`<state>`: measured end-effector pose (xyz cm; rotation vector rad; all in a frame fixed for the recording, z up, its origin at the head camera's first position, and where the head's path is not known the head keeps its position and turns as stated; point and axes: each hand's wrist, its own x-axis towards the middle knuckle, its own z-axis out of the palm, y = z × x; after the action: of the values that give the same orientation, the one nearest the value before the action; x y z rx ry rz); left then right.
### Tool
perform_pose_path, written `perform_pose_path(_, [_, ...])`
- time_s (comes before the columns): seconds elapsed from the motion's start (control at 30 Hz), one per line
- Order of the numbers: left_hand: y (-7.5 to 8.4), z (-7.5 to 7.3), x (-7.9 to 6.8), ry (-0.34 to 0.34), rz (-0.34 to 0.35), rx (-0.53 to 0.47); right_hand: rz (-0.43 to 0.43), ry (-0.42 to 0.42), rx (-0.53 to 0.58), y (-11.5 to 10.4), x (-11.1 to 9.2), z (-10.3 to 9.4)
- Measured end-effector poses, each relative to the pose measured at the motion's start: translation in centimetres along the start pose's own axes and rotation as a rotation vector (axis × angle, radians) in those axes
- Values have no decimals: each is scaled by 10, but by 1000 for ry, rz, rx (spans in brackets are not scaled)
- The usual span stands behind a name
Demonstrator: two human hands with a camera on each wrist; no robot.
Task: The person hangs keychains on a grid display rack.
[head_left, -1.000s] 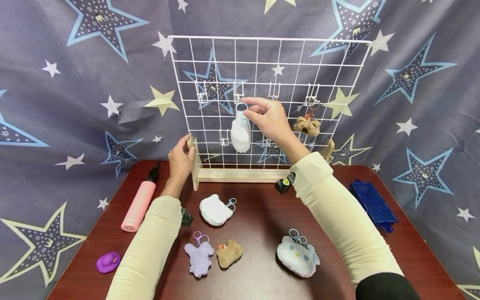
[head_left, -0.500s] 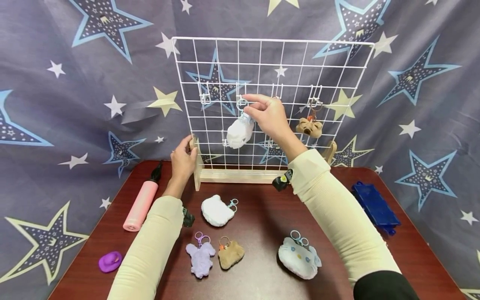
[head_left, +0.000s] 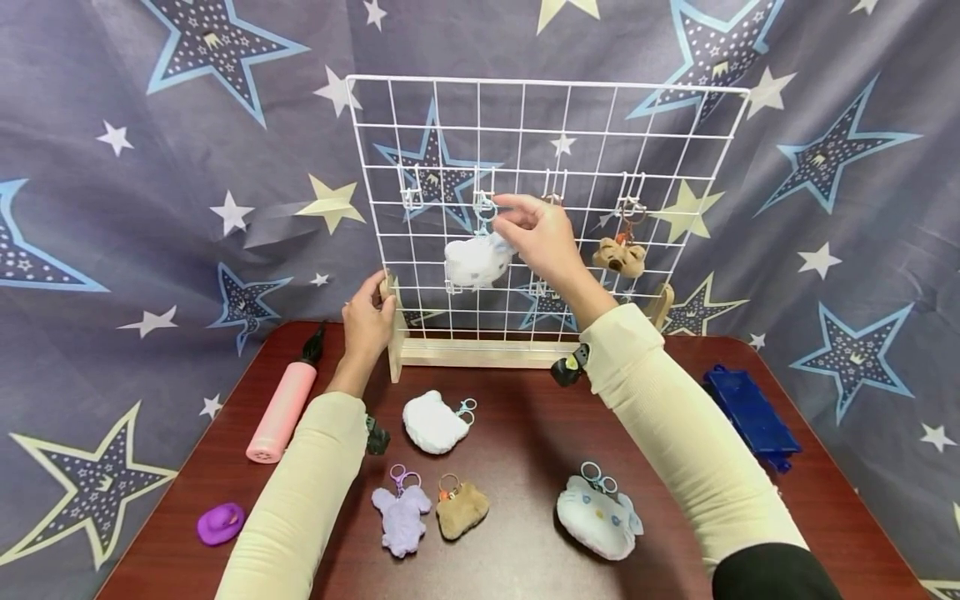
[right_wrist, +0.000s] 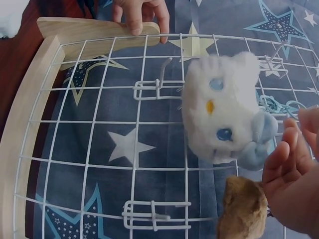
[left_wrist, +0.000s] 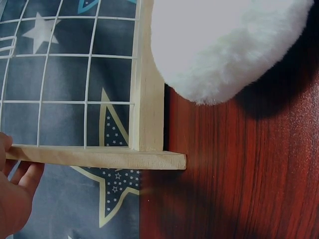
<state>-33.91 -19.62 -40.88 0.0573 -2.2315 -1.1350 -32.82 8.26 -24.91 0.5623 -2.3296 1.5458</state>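
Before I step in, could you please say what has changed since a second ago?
The white plush at the rack has turned from edge-on to showing its broad face, and its ring has risen to the hook. The right hand remains at the ring; whether it has let go is unclear. The left hand stays on the rack's wooden side; the hanging brown bear and purple plush have not moved.

1. A pink cylinder (head_left: 282, 411) with a black tip (head_left: 312, 343) lies along the left of the reddish-brown surface (head_left: 517, 442).
2. A small purple object (head_left: 221, 523) sits near left, nearer than the cylinder.
3. A flat blue tray (head_left: 752, 414) lies at right.
4. Far behind hangs star-patterned cloth (head_left: 292, 158).
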Motion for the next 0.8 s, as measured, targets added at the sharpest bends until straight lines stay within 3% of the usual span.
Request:
perform_pose_path(0.3, [1, 1, 0, -4, -4, 3, -10, -9, -37, 7, -14, -8])
perform_pose_path(0.53, [0, 1, 1, 12, 11, 9, -64, -36, -63, 10, -27, -17])
perform_pose_path(0.8, [0, 0, 1, 7, 1, 5, -87, -86, -62, 26, -43, -34])
